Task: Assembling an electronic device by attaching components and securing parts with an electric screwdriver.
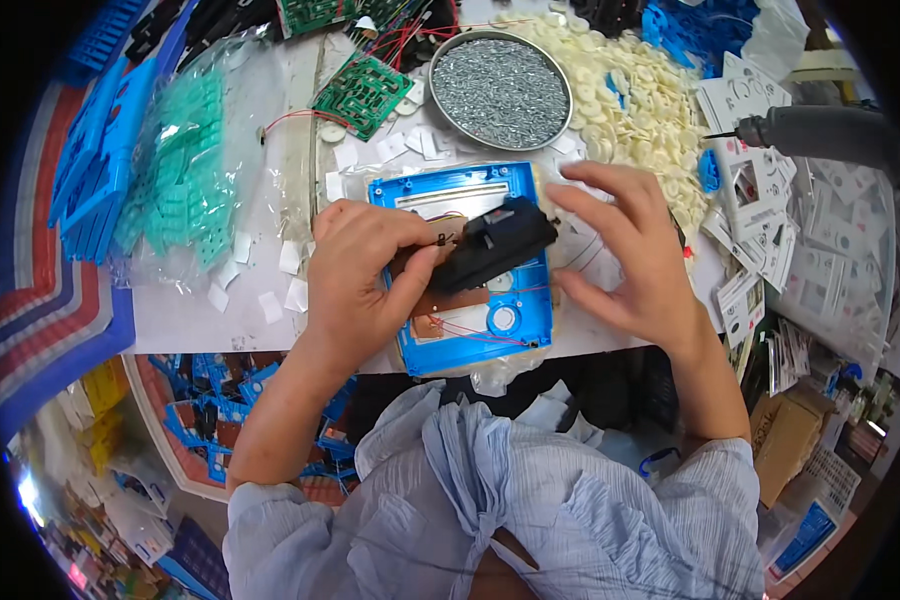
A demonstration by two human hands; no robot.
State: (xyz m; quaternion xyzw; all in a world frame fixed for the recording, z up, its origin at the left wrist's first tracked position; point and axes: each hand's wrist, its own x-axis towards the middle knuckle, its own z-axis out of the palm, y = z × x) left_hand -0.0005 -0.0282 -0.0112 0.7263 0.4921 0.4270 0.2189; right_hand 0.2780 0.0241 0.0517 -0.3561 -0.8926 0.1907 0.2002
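No legible lettering or numbers.

Far side of worktop: we see round metal dish of silvery pieces, heaped cream discs to its right, green circuit board to its left. Left: teal parts in clear film, striped cloth. Right: white cards, dark thin-tipped tool. Near right: cardboard box.
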